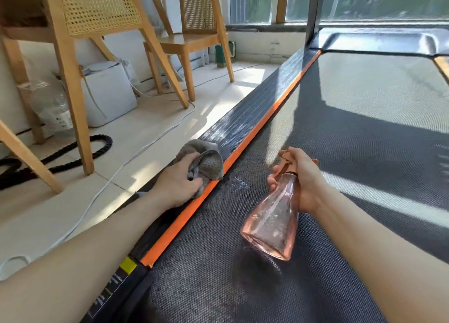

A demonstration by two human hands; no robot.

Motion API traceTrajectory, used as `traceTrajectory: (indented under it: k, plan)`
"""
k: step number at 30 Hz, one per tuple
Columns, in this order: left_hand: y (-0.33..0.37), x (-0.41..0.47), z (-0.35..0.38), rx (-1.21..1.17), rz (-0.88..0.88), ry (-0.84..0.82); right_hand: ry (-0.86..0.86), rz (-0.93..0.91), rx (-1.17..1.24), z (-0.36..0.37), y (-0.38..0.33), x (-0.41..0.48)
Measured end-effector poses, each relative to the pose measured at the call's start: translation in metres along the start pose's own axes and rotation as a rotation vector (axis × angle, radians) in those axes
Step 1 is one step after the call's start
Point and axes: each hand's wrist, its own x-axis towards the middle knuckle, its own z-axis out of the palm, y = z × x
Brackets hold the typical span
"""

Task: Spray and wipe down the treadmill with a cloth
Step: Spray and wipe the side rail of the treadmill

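Sunlit tiles flanked the treadmill. Our left hand clutched the grey cloth against its ribbed side rail; our right hand gripped the pink spray bottle over the belt.

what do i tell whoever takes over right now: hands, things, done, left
Left hand grips the cloth, pressed on the left rail beside the orange strip.
Right hand holds the spray bottle over the belt, nozzle aimed toward the rail.
Done: a wet patch shows on the belt next to the cloth.
Left: likely wipe that patch, then the rest of rail and belt.
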Motion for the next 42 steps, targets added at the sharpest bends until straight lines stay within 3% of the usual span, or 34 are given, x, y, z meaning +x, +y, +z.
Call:
traceTrajectory:
  k: [5,11,20,23,26,29,32,37,39,42]
  plan:
    - [0.020,0.005,0.004,0.199,0.220,-0.196,-0.055,0.069,-0.124,-0.014,-0.009,-0.009]
    - [0.013,0.042,0.017,0.457,0.252,-0.314,-0.067,0.034,-0.137,-0.010,-0.008,-0.015]
    - [0.028,0.123,0.044,0.513,0.377,-0.290,-0.147,0.079,-0.355,0.025,0.017,-0.015]
    - [0.022,0.124,0.040,0.501,0.458,-0.263,-0.058,0.051,-0.326,0.035,0.022,-0.016]
    - [-0.001,0.103,0.016,0.438,0.689,-0.278,0.085,-0.040,-0.292,0.046,0.012,-0.015]
    - [-0.031,0.047,-0.012,0.362,0.721,-0.338,0.211,-0.094,-0.236,0.063,0.008,-0.016]
    - [-0.052,-0.014,-0.036,0.339,0.852,-0.292,0.291,-0.080,-0.169,0.079,0.016,-0.016]
    - [-0.047,-0.004,-0.028,0.427,0.725,-0.312,0.286,-0.061,-0.213,0.095,0.030,-0.013]
    - [-0.042,0.024,-0.008,0.435,0.713,-0.273,0.251,-0.059,-0.248,0.097,0.030,-0.008]
    - [-0.026,0.074,0.017,0.473,0.662,-0.344,0.227,-0.054,-0.270,0.092,0.027,0.001]
